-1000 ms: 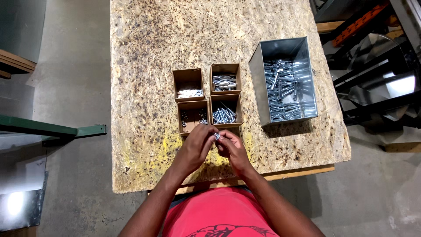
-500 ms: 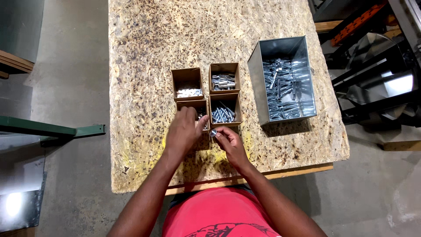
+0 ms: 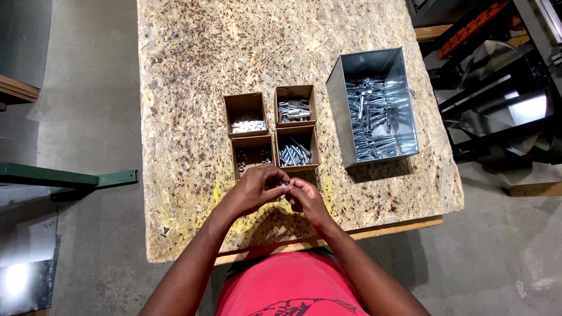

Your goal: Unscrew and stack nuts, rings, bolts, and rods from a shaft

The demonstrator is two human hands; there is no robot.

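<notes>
Table (image 3: 193, 117): chipboard top. Far right, metal bin (image 3: 374, 105) full of bolts. Centre, four small cardboard boxes (image 3: 272, 131) of sorted hardware.

Step judged: fitting small parts together. Best kept low over the table, just near of the boxes, turning slowly so nothing drops.

Left hand (image 3: 257, 188) and right hand (image 3: 304, 198) touching, fingers curled together, pinching a small metal piece (image 3: 285, 184); kind unclear.
</notes>
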